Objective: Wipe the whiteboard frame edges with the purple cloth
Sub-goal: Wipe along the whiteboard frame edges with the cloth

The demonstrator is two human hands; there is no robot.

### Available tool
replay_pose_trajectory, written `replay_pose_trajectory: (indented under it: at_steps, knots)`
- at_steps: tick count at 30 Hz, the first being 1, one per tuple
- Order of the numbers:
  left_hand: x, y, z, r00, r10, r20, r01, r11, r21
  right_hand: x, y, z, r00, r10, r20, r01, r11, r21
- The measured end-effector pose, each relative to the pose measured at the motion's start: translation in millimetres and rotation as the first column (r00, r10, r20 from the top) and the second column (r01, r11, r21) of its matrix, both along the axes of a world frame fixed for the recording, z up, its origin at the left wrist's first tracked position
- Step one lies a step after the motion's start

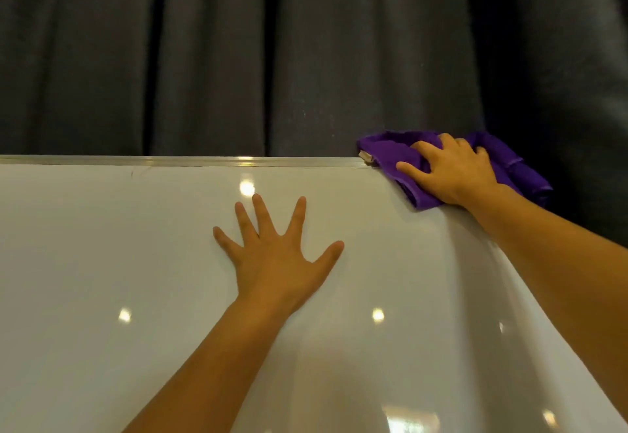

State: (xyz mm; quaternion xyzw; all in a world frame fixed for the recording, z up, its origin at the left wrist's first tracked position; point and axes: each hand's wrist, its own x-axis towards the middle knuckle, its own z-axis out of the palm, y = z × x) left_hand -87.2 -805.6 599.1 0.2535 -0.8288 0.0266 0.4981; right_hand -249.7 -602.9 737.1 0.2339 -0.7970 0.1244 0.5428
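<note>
Whiteboard (136, 262) across the lower frame, glossy, dotted with light reflections. Silver frame edge (187, 161) along its top, left of centre to the upper right corner. Purple cloth (390, 147) bunched over that corner at right of centre, pressed down by right hand (452, 174), fingers curled into the folds, gripping it. Left hand (275, 252) flat on the board at centre, fingers splayed wide, holding nothing. Dark grey curtain (238, 51) filling the upper half behind.
</note>
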Motion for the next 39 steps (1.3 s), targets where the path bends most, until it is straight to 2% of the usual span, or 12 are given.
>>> replay_pose_trajectory:
  at_steps: [5,12,19,30,34,39]
  knots:
    - [-8.1,21.4,-14.8,0.981,-0.148,0.125,0.170,0.967,-0.189,-11.2,21.8,-3.4,0.994,-0.082,0.068,0.094,0.977,-0.194]
    - [-4.7,32.2,-19.4,0.972,-0.128,0.195,0.168,0.964,-0.204,-2.0,29.3,-15.4,0.981,-0.027,0.193,0.097,0.926,-0.364]
    - [1.8,68.0,-49.9,0.976,-0.149,0.161,0.174,0.973,-0.152,16.8,47.9,-59.1,0.977,-0.015,0.211,0.096,0.920,-0.379]
    - [18.0,115.9,-102.3,0.992,-0.112,0.056,0.118,0.986,-0.117,80.6,80.2,-178.1,0.975,0.009,0.221,0.064,0.944,-0.324]
    - [29.2,129.6,-113.0,0.993,-0.118,0.025,0.120,0.986,-0.113,92.3,95.9,-179.4,0.979,0.036,0.202,0.029,0.950,-0.311]
    - [31.8,141.0,-115.5,0.991,-0.132,0.009,0.133,0.987,-0.090,93.2,104.3,-154.4,0.955,0.237,0.179,-0.166,0.926,-0.339]
